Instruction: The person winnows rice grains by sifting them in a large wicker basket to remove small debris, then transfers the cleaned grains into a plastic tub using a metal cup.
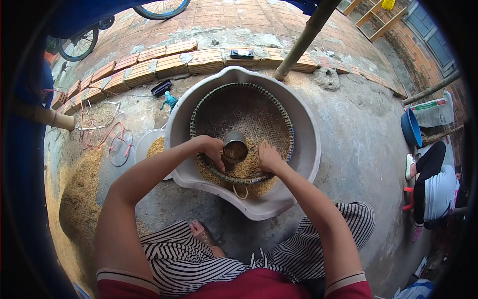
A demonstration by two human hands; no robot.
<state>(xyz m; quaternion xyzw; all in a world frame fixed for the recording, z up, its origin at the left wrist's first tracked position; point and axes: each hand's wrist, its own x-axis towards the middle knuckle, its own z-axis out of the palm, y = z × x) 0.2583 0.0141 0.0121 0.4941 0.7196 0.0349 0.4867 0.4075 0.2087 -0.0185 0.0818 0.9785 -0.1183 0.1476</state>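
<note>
A round woven basket (239,107) with a green-wrapped rim sits inside a large grey plastic tub (306,129). Yellow-brown grain (249,162) lies in the basket's near part, and more shows in the tub below its rim. My left hand (213,150) is closed around the side of a metal can (235,147), which is tilted so that its open mouth faces me; some grain shows inside. To the right of the can, my right hand (270,158) is at the grain near the basket's right rim, its fingers bent together; what they hold is hidden.
A white bowl of grain (149,144) stands left of the tub, near a grain heap (82,199) and pink string. Bricks (204,61) and a bamboo pole (306,40) are beyond. Another person (438,192) sits at the right by a blue basin (411,128).
</note>
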